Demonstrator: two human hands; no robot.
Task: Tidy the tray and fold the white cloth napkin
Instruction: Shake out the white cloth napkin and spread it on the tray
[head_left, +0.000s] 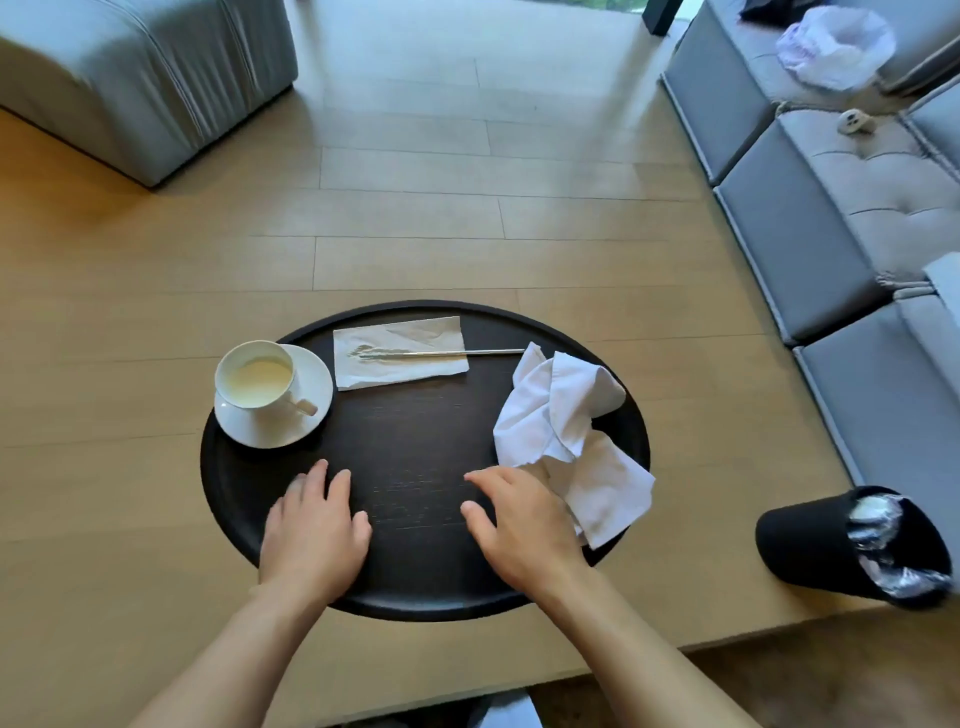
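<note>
A round black tray (415, 431) lies on the wooden table. The white cloth napkin (566, 426) sits crumpled on its right side, one corner hanging over the rim. My right hand (519, 525) rests on the tray with fingers spread, its far fingers touching the napkin's near edge. Flat on the tray's near left part is my left hand (317, 530), open and holding nothing. A white cup (257, 376) with a milky drink stands on a saucer (311, 421) at the left rim. A paper napkin (400, 353) at the back carries a thin metal utensil (467, 353).
A black bin (810, 540) lined with plastic stands beyond the table's right edge. A grey sofa (831, 208) runs along the right, with a plastic bag (836, 47) on it. A grey armchair (145, 73) is at the back left.
</note>
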